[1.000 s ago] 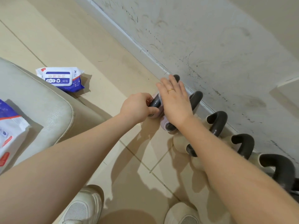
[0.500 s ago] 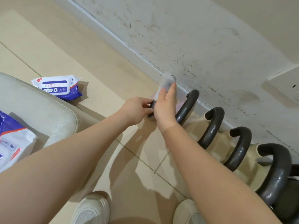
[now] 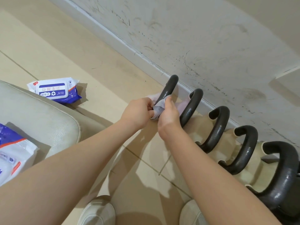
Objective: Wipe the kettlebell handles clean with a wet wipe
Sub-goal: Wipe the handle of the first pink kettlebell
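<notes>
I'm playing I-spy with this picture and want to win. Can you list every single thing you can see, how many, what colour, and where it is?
kettlebell handles: five, black, in a row along the wall, on pale bodies
wet wipe: one, white gone grey, wrapped round the lower part of the farthest handle
wipe packet: one, white and blue, on the floor at left
second packet: one, white, blue and orange, on the cushion at far left
cushion: one, cream, left side
floor tiles: beige
wall: white, scuffed
shoes: two, white, bottom edge
left hand: holds the wipe
right hand: grips the wipe
</notes>
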The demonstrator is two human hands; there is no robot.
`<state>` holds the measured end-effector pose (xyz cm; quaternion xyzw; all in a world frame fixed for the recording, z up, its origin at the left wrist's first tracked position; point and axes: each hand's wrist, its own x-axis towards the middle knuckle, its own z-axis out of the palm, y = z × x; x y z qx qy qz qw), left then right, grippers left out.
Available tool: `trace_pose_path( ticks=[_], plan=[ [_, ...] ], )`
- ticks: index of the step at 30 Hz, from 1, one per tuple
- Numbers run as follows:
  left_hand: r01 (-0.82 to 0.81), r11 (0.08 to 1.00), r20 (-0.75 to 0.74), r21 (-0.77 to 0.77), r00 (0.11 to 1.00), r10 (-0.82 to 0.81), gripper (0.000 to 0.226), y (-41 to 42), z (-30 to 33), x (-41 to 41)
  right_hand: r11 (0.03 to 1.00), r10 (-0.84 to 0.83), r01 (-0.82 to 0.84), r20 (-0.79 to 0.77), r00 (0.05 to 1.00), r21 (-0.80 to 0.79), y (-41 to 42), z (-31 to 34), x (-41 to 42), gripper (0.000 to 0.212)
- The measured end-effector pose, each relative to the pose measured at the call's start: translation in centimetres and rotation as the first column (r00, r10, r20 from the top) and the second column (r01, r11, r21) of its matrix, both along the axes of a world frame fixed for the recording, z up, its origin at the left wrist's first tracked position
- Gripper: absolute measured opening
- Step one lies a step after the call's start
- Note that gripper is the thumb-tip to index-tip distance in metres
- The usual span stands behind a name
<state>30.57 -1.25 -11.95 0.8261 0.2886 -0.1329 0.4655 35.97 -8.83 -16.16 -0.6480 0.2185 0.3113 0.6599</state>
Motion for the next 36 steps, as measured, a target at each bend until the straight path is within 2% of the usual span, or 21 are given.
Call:
trace_pose_path(
  ticks=[5, 8, 11, 14, 15, 18, 20, 22, 24, 26, 27, 30, 32, 33, 36],
  plan=[
    [-0.188, 0.970, -0.016, -0.157, 0.982, 0.188, 0.029, 0.2, -0.5, -0.2, 0.996, 0.069, -0.066, -0.045, 0.997, 0.068, 0.6, 1.5, 3.3, 0.039],
    [-0.291, 0.919, -0.029, -0.266, 0.955, 0.294, 0.031, 0.0, -0.8, -0.6, 0.988, 0.128, -0.117, 0.117, 0.985, -0.099, 0.4, 1.4, 0.9, 0.034],
    [-0.350, 0.869, -0.076, -0.350, 0.935, 0.346, 0.030, -0.1, -0.6, -0.8, 0.971, 0.212, -0.169, 0.282, 0.936, -0.169, -1.0, 0.4, -3.1, 0.033],
    [-0.438, 0.787, -0.213, -0.435, 0.899, 0.382, 0.006, 0.3, 0.4, -0.2, 0.952, 0.289, -0.223, 0.365, 0.885, -0.211, -2.0, -0.3, -5.4, 0.030],
    [-0.443, 0.777, -0.240, -0.447, 0.896, 0.373, 0.008, 0.5, 0.8, 0.1, 0.950, 0.296, -0.229, 0.379, 0.877, -0.212, -2.2, -0.6, -6.0, 0.028],
    [-0.399, 0.811, -0.208, -0.428, 0.917, 0.341, 0.015, 0.5, 1.2, 0.4, 0.952, 0.300, -0.247, 0.398, 0.867, -0.180, -2.0, -0.5, -6.2, 0.022],
    [-0.389, 0.822, -0.173, -0.415, 0.921, 0.349, 0.020, 0.1, 1.2, 0.3, 0.969, 0.244, -0.207, 0.369, 0.897, -0.136, -1.4, -0.5, -4.7, 0.009],
    [-0.396, 0.820, -0.146, -0.413, 0.918, 0.370, 0.030, 0.0, 1.1, 0.1, 0.981, 0.144, -0.092, 0.326, 0.934, -0.170, -0.3, -0.5, -2.2, 0.020],
    [-0.395, 0.822, -0.118, -0.410, 0.917, 0.381, 0.033, -0.2, 0.9, -0.2, 0.961, 0.085, -0.011, 0.256, 0.963, -0.277, 0.6, 0.4, 0.6, 0.026],
    [-0.386, 0.825, -0.078, -0.414, 0.917, 0.391, 0.025, -0.5, 1.1, -0.1, 0.904, 0.158, -0.077, 0.159, 0.975, -0.420, 1.1, 2.1, 3.2, 0.029],
    [-0.385, 0.825, -0.053, -0.414, 0.915, 0.401, 0.019, -0.6, 1.3, 0.2, 0.892, 0.187, -0.123, 0.108, 0.976, -0.436, 1.1, 3.2, 4.2, 0.030],
    [-0.382, 0.833, -0.007, -0.400, 0.910, 0.414, 0.006, -0.2, 1.9, 2.4, 0.943, 0.216, -0.196, 0.044, 0.975, -0.269, 0.9, 4.9, 6.2, 0.030],
    [-0.318, 0.875, 0.001, -0.365, 0.940, 0.343, 0.003, 0.0, 2.1, 4.0, 0.931, 0.294, -0.272, 0.060, 0.954, -0.244, 0.2, 5.1, 5.8, 0.030],
    [-0.270, 0.901, -0.001, -0.339, 0.958, 0.287, 0.004, 0.0, 2.0, 4.6, 0.913, 0.341, -0.312, 0.072, 0.937, -0.263, -0.1, 5.2, 5.5, 0.029],
    [-0.120, 0.964, -0.086, -0.236, 0.991, 0.102, 0.038, -0.2, 1.2, 5.6, 0.879, 0.398, -0.343, 0.114, 0.910, -0.331, -0.8, 5.3, 5.2, 0.030]
  ],
)
